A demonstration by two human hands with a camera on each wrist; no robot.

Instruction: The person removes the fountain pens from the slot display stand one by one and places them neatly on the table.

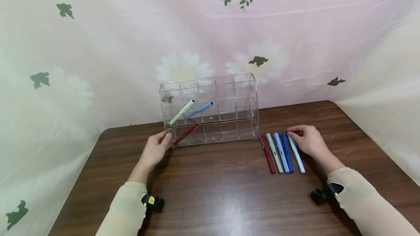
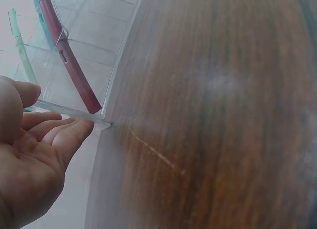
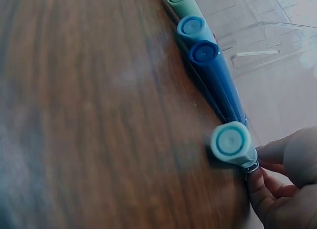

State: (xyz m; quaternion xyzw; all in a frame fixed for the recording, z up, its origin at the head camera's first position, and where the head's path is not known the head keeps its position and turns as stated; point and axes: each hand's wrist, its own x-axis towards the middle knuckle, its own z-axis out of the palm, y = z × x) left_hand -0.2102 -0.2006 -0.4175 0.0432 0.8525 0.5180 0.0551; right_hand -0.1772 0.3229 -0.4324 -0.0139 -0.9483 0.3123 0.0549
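My left hand (image 1: 155, 150) holds the lower left edge of a clear acrylic tiered stand (image 1: 214, 142), its thumb and fingers on opposite sides of the side panel. Inside the stand lean a pale green pen (image 1: 181, 113), a blue pen (image 1: 200, 109) and, in the bottom tier, a dark red pen (image 2: 74, 65). To the right of the stand, my right hand (image 1: 311, 141) pinches the far, clip end of a pale blue pen (image 3: 231, 141), which lies on the table. Its near end points toward me.
Beside that pen lie a dark blue pen (image 1: 287, 152), a light blue pen (image 1: 281, 153), a green pen (image 1: 274, 153) and a red pen (image 1: 268, 154) in a row. The brown wooden table (image 1: 210, 192) ends at a patterned cloth (image 1: 131, 46) behind the stand.
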